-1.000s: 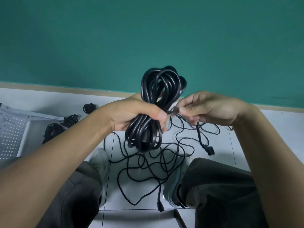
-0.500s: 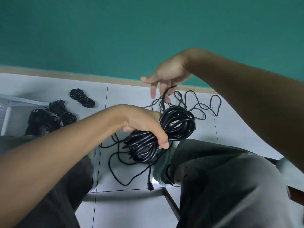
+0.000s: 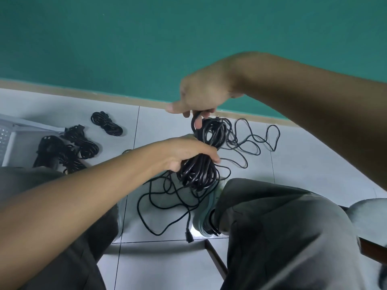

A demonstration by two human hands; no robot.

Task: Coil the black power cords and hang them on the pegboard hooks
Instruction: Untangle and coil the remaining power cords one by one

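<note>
Since half a second ago a strand has been pinched by the right hand [image 3: 201, 95] and is looped at 12 o'clock over the coil [image 3: 201, 164], gripped by the left hand [image 3: 188, 151], so coiling continues.

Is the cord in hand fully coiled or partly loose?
Partly loose: the left hand grips the coiled bundle, the right hand pinches a strand, and loose cord sprawls on the floor.

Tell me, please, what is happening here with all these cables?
A seated person is coiling a black power cord. The left hand grips the coiled bundle, while the right hand pinches a loop of cord above it. Loose cord trails on the tiled floor. Three finished coils lie beside a white pegboard.
</note>
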